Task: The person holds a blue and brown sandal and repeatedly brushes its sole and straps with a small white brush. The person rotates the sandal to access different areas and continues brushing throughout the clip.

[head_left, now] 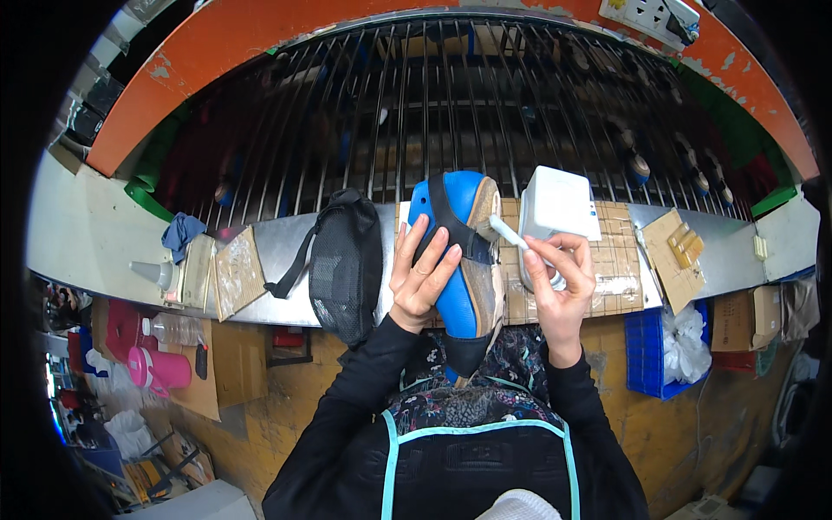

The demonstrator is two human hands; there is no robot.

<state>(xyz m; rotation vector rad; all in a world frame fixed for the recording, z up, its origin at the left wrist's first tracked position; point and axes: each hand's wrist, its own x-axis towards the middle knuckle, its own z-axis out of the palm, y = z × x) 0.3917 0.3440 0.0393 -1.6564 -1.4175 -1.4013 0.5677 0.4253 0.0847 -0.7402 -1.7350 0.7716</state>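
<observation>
My left hand (420,276) grips a blue and black shoe (462,299), its fingers laid across the blue side and the dark strap. The shoe is tipped on its side over the bench's front edge, and its brownish sole edge turns to the right. Between the thumb and fingers of my right hand (563,282) is a white-handled brush (506,230), its bristles at the side of the sole. Just beyond that hand stands a white plastic container (556,204). A pale round rim beneath the right hand is mostly hidden.
A black mesh pouch (345,269) with a strap lies left of the shoe. Cardboard (615,260) covers part of the metal bench. Behind runs a rack of metal bars (425,113) with shoes beyond. A blue crate (645,355) is below right; a pink jug (160,368) is lower left.
</observation>
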